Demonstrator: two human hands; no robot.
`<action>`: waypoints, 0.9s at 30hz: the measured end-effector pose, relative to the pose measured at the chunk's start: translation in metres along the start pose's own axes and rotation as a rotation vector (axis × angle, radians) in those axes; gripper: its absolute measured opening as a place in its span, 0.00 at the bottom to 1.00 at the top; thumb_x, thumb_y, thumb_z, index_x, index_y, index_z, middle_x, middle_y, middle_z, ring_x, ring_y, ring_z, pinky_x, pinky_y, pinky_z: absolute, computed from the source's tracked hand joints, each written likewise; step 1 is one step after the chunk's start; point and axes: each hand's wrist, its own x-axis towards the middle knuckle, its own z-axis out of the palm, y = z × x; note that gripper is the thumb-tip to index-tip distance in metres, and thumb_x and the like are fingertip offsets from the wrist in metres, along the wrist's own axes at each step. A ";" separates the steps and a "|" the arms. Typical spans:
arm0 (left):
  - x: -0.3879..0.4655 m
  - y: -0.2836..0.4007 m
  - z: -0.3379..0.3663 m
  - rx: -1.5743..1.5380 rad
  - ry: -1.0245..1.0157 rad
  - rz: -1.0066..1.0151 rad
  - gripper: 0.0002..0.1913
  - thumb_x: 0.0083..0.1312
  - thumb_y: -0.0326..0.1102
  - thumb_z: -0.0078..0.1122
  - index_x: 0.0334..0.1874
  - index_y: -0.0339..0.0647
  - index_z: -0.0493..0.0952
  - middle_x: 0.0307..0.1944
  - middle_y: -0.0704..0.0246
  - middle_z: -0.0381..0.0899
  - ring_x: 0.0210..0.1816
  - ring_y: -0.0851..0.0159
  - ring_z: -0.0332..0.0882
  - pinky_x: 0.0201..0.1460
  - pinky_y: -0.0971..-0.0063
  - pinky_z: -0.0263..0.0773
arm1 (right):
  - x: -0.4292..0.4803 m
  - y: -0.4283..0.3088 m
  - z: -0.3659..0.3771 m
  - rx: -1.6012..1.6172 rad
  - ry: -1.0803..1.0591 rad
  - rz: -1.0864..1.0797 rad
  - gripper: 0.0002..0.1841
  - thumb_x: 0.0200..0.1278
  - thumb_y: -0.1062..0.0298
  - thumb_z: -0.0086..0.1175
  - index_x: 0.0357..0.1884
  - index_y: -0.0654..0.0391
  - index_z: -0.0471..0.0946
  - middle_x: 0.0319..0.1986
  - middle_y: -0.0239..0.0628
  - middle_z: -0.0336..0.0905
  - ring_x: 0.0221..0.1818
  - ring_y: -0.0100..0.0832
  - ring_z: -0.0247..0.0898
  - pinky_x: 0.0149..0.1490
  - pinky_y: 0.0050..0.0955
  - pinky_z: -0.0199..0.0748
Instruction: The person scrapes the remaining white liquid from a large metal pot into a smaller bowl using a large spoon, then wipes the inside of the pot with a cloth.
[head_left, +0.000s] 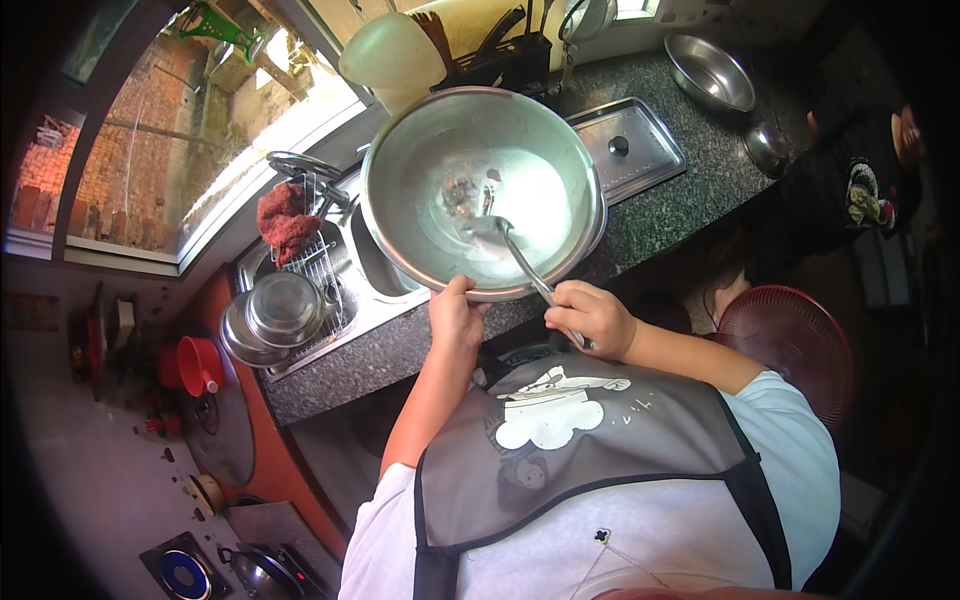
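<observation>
A large metal bowl (420, 150) is tilted toward me above the edge of the sink. My left hand (457, 311) grips its near rim, the thumb over the edge. In my right hand (592, 319) is the handle of a metal spatula (517, 251), whose blade rests inside the bowl near the bottom. Small dark and reddish bits (461, 195) lie on the bowl's inner surface beside the blade. Whether the spatula touches the bowl's wall I cannot tell.
On the left, a wire rack (330, 289) over the steel sink (379, 270) holds upturned metal bowls (283, 307) and a red cloth (285, 221). A lidded tray (630, 146) and a steel basin (709, 73) sit on the granite counter (649, 232). Another person (840, 172) is at right, near a red basket (787, 349).
</observation>
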 end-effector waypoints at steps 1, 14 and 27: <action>-0.004 0.001 0.001 0.001 -0.012 -0.003 0.18 0.64 0.20 0.51 0.58 0.31 0.71 0.49 0.56 0.80 0.47 0.51 0.85 0.42 0.51 0.87 | 0.005 0.008 0.001 -0.060 0.007 0.013 0.12 0.51 0.80 0.69 0.38 0.61 0.82 0.37 0.44 0.78 0.43 0.47 0.81 0.46 0.40 0.81; 0.009 -0.002 -0.002 -0.083 -0.109 -0.052 0.26 0.63 0.18 0.50 0.66 0.39 0.65 0.52 0.58 0.77 0.45 0.51 0.86 0.41 0.51 0.90 | 0.030 0.023 0.019 -0.194 0.081 0.100 0.12 0.53 0.75 0.66 0.40 0.61 0.82 0.39 0.46 0.77 0.42 0.49 0.78 0.47 0.42 0.78; -0.007 0.003 0.006 -0.064 -0.054 -0.001 0.28 0.63 0.17 0.50 0.67 0.38 0.64 0.52 0.57 0.77 0.45 0.51 0.87 0.41 0.52 0.91 | 0.011 -0.016 0.012 -0.032 0.043 0.039 0.11 0.53 0.80 0.70 0.39 0.62 0.82 0.36 0.44 0.77 0.40 0.47 0.79 0.45 0.40 0.79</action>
